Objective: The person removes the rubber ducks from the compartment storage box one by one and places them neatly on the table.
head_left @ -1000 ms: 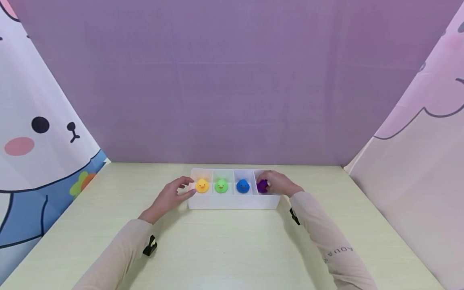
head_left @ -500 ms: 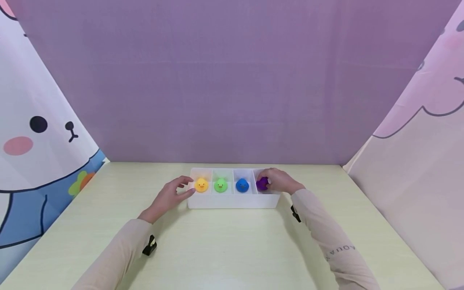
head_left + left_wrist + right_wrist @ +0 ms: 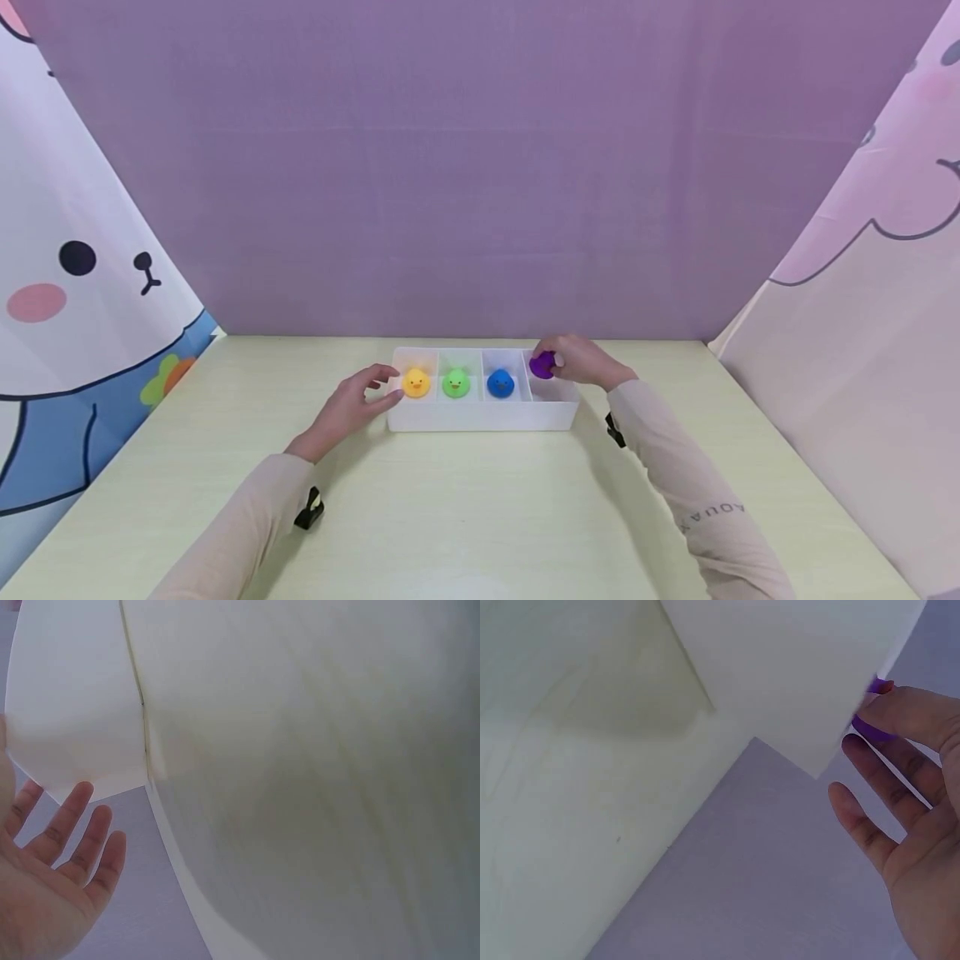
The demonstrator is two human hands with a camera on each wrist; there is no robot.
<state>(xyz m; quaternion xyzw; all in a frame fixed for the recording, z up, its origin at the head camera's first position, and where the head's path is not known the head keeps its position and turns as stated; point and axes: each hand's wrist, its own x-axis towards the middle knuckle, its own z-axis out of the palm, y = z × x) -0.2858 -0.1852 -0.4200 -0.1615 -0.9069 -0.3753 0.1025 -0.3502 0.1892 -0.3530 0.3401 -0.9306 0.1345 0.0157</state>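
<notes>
A white divided tray stands toward the far side of the table. From left to right its compartments hold a yellow toy duck, a green toy duck and a blue toy duck. Above the rightmost compartment, my right hand pinches a purple toy duck between thumb and fingers. The right wrist view shows a bit of the purple duck behind the tray's edge. My left hand is at the tray's left end, fingers spread, thumb and fingertips by its wall.
The pale table stretches in front of the tray. A purple cloth hangs behind it. Printed cartoon panels flank the table, one on the left and one on the right.
My right hand has lifted the purple duck up from low in the rightmost compartment. The left hand stays at the tray's left end. The other ducks stay in their compartments.
</notes>
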